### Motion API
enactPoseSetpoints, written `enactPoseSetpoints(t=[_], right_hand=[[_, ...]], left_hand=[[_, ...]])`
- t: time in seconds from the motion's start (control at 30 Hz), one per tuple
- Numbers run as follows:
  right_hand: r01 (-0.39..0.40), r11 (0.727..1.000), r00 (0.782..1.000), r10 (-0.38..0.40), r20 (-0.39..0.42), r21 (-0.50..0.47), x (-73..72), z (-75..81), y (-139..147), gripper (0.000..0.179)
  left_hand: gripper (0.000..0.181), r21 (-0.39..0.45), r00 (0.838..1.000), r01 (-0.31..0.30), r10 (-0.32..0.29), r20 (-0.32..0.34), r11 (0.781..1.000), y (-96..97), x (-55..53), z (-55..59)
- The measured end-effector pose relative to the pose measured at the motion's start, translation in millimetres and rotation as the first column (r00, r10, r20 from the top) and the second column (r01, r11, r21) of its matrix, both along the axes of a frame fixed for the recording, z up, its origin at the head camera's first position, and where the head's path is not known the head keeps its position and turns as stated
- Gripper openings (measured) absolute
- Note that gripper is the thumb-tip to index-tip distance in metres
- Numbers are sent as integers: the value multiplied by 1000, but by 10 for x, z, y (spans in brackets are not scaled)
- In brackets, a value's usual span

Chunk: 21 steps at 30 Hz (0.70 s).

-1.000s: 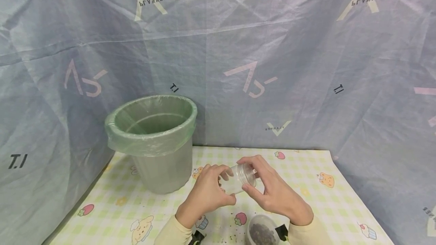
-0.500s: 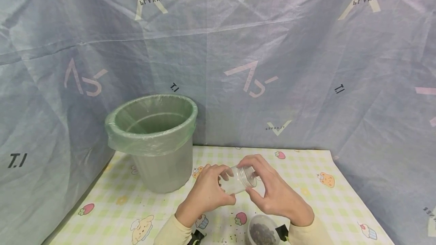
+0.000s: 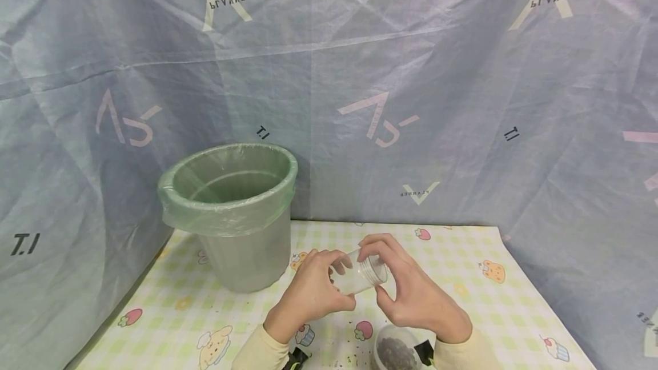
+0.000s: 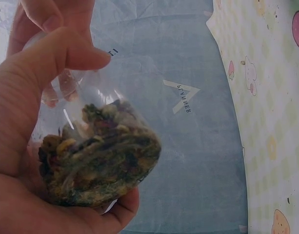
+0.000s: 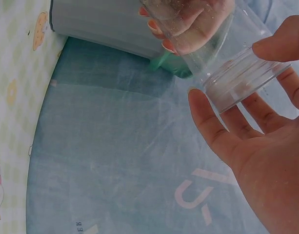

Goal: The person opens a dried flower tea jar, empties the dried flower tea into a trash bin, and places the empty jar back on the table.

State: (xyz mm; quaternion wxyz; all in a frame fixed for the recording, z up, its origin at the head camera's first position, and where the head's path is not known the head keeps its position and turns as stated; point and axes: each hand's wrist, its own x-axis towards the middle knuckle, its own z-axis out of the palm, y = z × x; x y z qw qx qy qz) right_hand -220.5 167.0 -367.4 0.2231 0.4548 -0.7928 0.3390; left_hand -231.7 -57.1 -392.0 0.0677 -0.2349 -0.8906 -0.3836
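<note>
A clear jar (image 3: 353,285) lies tilted in the air between both hands. Dried flower-like pieces (image 4: 103,163) in green, yellow and purple fill its base end. My left hand (image 3: 315,285) grips the jar body, fingers wrapped over the top and thumb underneath. At the other end, my right hand (image 3: 418,290) has its fingers curled around the clear ridged lid (image 5: 242,83), thumb tip right at its edge. Below the right hand stands a pale cup (image 3: 400,330) with dark pieces in it, cut off by the frame's lower edge.
A large grey bin (image 3: 247,261) lined with a green bag (image 3: 226,218) stands at the back left. Small dark crumbs (image 3: 350,344) are scattered on the checked tablecloth (image 3: 457,324). A grey-blue printed sheet (image 3: 329,84) hangs behind and at both sides.
My right hand's fingers have shifted around the lid, and its thumb has moved slightly right along the edge. The left hand and jar stay nearly still.
</note>
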Motion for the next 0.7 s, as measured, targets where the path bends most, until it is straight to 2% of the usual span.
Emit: enactPoseSetpoints(t=[0.57,0.7], right_hand=[[20,1000,1000,-20,-21,4,4,4,-4,65],[33,999,999,-33,-15,-20,5,19,4,61]], left_hand=[[46,-3,1000,0,0,16,1000,4,4,22],[45,0,1000,2,-2,18,1000,-2,3,23]])
